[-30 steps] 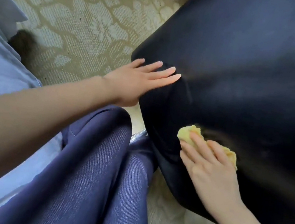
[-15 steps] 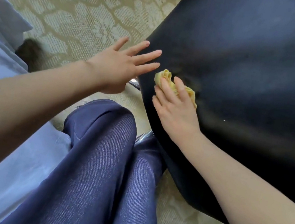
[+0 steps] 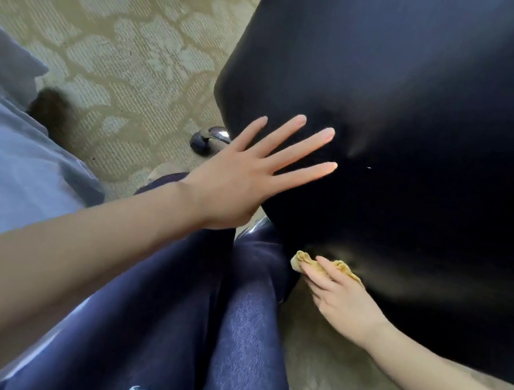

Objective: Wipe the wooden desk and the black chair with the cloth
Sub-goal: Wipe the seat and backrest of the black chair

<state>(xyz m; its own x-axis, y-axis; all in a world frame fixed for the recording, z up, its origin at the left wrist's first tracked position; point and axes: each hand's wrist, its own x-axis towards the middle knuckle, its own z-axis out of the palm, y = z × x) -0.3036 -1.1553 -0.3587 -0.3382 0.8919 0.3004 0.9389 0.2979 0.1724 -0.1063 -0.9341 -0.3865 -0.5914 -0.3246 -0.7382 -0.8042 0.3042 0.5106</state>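
Patterned carpet [image 3: 130, 47] surrounds the black chair [image 3: 428, 138]; left hand [image 3: 244, 179], fingers spread flat, steadies it while right hand [image 3: 344, 298] presses the yellow cloth [image 3: 302, 260] against its edge

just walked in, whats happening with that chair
A person is wiping the black chair. The right hand presses a yellow cloth against the chair's lower edge, while the left hand lies flat on its surface with fingers spread, likely steadying it. The chair stands on patterned carpet; no desk is in view.
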